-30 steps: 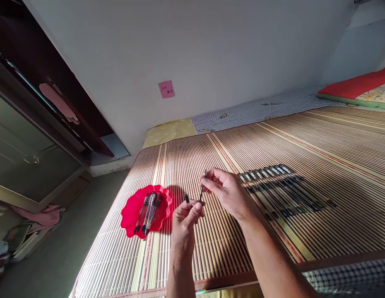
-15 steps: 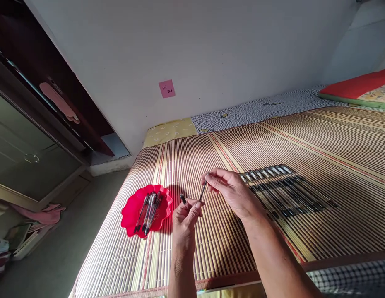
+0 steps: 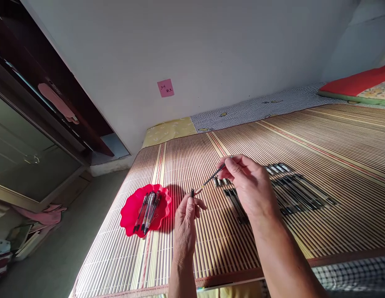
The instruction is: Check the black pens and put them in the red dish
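My left hand (image 3: 186, 213) is closed around a black pen part (image 3: 192, 193), its dark end standing up above the thumb. The rest of that part is hidden by the fingers. To the right, my right hand (image 3: 246, 178) pinches a thin dark pen refill (image 3: 213, 174), which slants down toward the left hand. The refill's paler lower end is close to the left fingertips; whether they touch, I cannot tell. Left of both hands, a red scalloped dish (image 3: 128, 211) holds several clear pens (image 3: 150, 211) with black ends.
Beyond my right forearm, several short pen pieces with white marks (image 3: 277, 168) lie in a row on the slatted mat (image 3: 211, 252). Several long dark pen parts (image 3: 299, 194) lie side by side below them. A pink note (image 3: 165, 88) is stuck to the wall.
My right hand has moved up and to the right, with the refill's lower end now out of the left fingers' pinch. The left hand has turned its black pen part more upright.
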A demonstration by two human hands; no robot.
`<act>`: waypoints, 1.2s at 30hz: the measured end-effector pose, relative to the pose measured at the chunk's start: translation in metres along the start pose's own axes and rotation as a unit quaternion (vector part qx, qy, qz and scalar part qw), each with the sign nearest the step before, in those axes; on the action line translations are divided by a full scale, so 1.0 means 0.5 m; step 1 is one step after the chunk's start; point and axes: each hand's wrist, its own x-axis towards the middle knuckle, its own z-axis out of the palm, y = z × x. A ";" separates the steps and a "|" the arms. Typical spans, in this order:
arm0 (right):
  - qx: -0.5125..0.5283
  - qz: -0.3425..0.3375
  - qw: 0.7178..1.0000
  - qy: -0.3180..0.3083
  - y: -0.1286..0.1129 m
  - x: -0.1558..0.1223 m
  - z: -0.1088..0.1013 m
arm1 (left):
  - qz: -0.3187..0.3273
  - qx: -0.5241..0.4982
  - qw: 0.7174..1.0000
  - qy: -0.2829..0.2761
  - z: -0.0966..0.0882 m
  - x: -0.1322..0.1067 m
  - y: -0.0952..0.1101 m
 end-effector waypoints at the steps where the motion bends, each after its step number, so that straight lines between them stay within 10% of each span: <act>1: -0.004 -0.016 1.000 0.017 -0.004 -0.001 0.000 | -0.002 0.003 1.000 -0.003 0.000 -0.001 0.000; 36: -0.044 -0.035 0.998 0.013 -0.021 0.001 -0.010 | 0.033 0.059 0.998 -0.019 -0.014 -0.006 0.003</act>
